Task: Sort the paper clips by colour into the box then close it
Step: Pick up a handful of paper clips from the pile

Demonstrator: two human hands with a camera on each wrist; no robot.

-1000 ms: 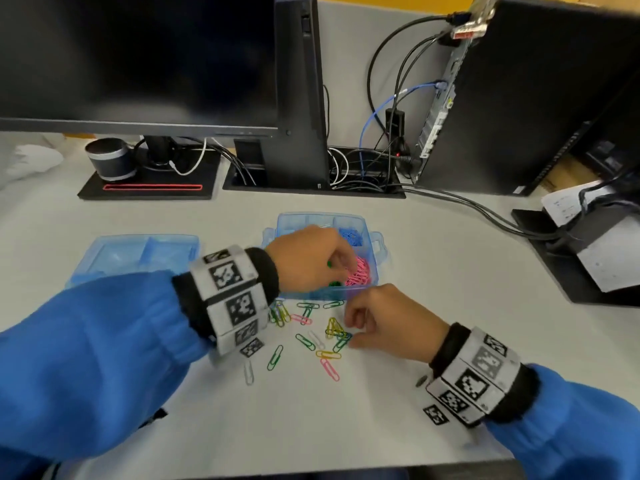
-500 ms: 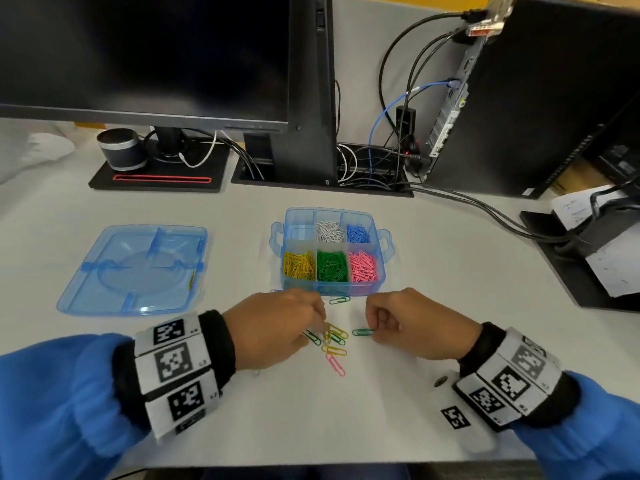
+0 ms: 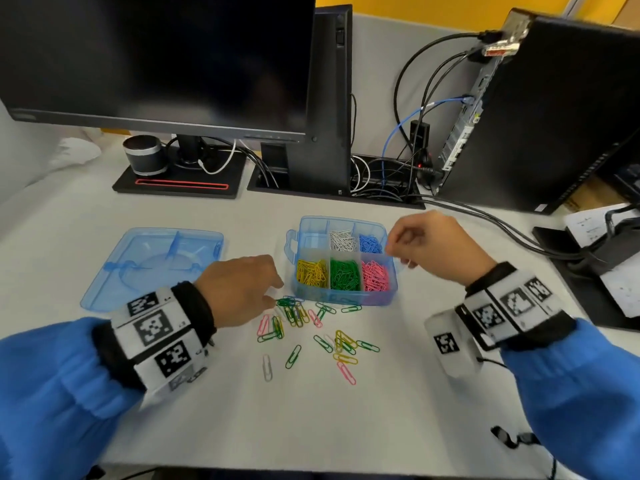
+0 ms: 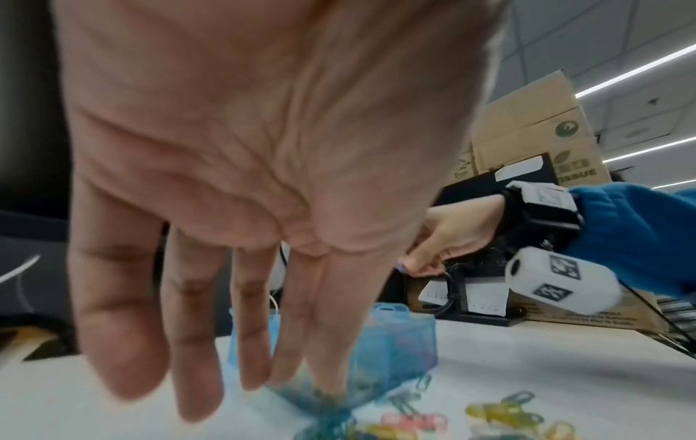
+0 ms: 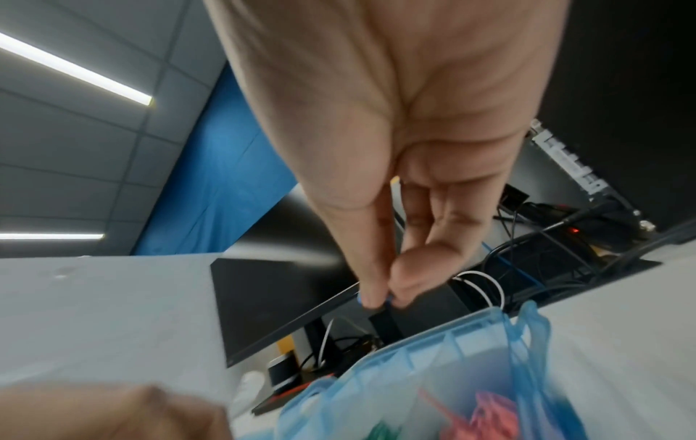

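Observation:
The open blue box (image 3: 390, 295) holds sorted white, blue, yellow, green and pink clips. Loose paper clips (image 3: 341, 344) of mixed colours lie on the desk in front of it. My left hand (image 3: 275, 296) reaches to the left end of that pile, and its straight fingers (image 4: 248, 342) touch green clips by the box (image 4: 395, 351) corner. My right hand (image 3: 388, 249) hovers over the right side of the box and pinches a small blue clip (image 5: 358, 298) between thumb and forefinger, above the box (image 5: 433, 351). The blue lid (image 3: 152, 265) lies flat to the left.
A monitor (image 3: 156, 57) on its stand and a small speaker (image 3: 143, 155) fill the back left. A computer tower (image 3: 554, 109) with cables (image 3: 485, 220) trailing across the desk stands at the back right. Papers on a black tray (image 3: 606, 258) lie at the right edge.
My right hand has lifted off the desk and moved up to the box with a clip. My left hand has slid left along the pile toward the box's front corner.

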